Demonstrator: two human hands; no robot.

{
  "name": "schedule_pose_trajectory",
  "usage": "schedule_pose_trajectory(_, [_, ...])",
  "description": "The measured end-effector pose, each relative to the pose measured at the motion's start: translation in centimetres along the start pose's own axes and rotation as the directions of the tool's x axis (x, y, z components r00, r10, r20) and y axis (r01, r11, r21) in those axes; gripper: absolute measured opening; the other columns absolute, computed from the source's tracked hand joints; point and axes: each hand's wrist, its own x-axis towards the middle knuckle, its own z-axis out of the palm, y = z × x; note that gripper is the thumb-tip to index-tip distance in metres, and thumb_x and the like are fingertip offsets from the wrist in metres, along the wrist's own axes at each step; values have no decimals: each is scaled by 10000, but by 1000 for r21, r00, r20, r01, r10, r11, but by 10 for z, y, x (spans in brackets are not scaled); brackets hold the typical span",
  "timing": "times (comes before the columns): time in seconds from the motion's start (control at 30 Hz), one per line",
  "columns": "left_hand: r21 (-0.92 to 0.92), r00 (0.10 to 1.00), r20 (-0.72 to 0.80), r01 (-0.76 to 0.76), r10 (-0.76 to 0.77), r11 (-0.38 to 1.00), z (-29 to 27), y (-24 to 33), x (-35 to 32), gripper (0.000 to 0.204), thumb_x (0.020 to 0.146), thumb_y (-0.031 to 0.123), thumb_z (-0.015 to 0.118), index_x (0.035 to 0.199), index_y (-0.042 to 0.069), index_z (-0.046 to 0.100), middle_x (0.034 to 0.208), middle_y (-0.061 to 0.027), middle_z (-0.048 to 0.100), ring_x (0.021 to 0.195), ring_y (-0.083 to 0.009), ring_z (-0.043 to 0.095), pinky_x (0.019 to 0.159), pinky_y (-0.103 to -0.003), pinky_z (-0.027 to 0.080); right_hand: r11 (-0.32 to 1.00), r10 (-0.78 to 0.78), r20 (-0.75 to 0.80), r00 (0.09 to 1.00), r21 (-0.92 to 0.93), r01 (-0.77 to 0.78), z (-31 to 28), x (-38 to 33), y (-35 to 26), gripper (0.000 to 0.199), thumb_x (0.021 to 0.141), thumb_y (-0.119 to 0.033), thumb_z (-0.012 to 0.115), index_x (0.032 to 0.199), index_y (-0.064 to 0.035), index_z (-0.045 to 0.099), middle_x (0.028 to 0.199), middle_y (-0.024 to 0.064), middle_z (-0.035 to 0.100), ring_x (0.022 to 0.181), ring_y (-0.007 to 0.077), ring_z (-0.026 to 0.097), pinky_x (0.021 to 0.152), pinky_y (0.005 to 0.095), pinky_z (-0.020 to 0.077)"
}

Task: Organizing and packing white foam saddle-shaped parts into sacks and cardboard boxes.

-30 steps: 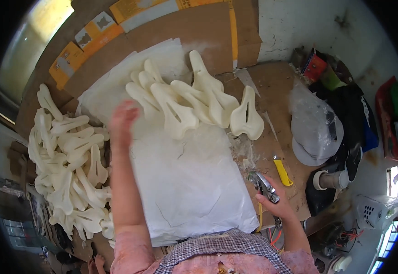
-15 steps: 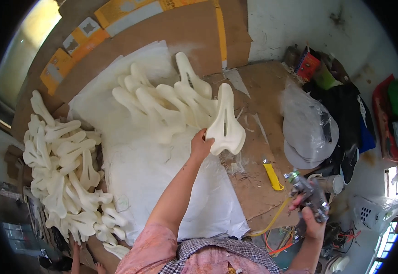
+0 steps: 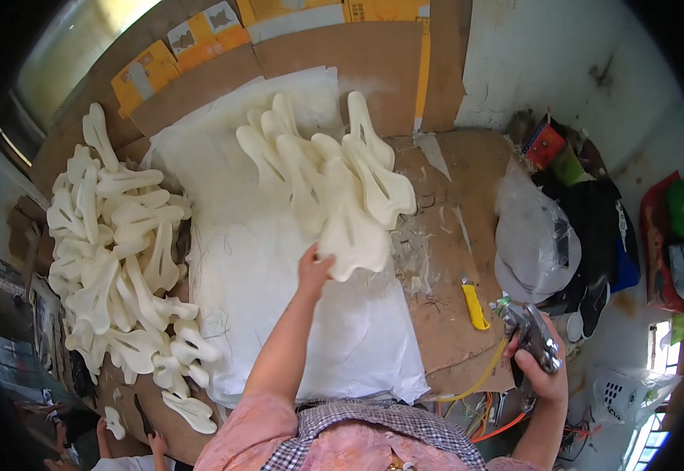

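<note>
Saddle-shaped cream piece (image 3: 355, 245) with a slot down its middle lies or hovers over the right half of the white sheet (image 3: 353, 345), wide end toward the person; its outline is slightly blurred, and whether it touches the sheet cannot be told. The left hand (image 3: 316, 271), above the sheet's middle, has its thumb and fingers nearly closed on the near left corner of that piece. The right hand (image 3: 542, 357), off to the right of the sheet, is curled around a metal spray gun (image 3: 527, 326), whose nozzle points away from the person. A yellow hose (image 3: 479, 385) curves beside the sheet's near right corner.

On the far part of the sheet, a cluster of similar pieces (image 3: 299, 177) stands tilted and overlapping, the rightmost reaching past the sheet's right edge. Left of the sheet is a large jumbled heap of pieces (image 3: 118, 275). Right of it, a yellow cutter (image 3: 475, 306) lies on brown cardboard (image 3: 448, 341); farther right is a pale cap (image 3: 534, 259) under clear plastic. Beyond the sheet's near left corner, another person's hand (image 3: 157, 443) is near a dark slender tool (image 3: 143, 414).
</note>
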Motion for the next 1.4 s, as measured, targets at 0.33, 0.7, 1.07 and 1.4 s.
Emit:
schedule_pose_trajectory(0.33, [-228,982,-184,-12,-31,974,-54,52,-13,368,802,7,572,1155,43,475,1098,-97,553,953,-227,585,784,-389,524,980,-162,-15,987,113,163,7,71,-8,531,779,-144,631,1239,34,432,785,56,565,662,113,551,622,239,472])
schedule_pose_trajectory(0.7, [721,992,-2,-84,123,688,142,11,117,460,678,166,662,1129,150,575,1276,-148,429,1232,-305,365,966,-446,371,992,2,-57,998,126,6,-6,42,60,626,783,-110,619,1334,9,347,825,63,570,708,144,559,682,273,486])
schedule_pose_trajectory(1.07, [47,983,-10,-183,183,982,-53,47,2,474,708,63,661,1166,40,541,983,-39,599,886,-124,553,764,-270,461,988,109,26,994,-114,-106,8,100,22,528,789,-134,612,1252,33,422,823,50,573,689,119,557,638,242,477])
schedule_pose_trajectory(1.4, [-202,905,-386,-269,175,942,-76,76,-50,622,707,6,563,1299,-5,372,1111,-125,564,958,-211,579,875,-324,461,998,-60,94,994,34,57,9,124,12,511,762,-123,638,1204,42,440,789,58,561,674,117,551,627,250,479])
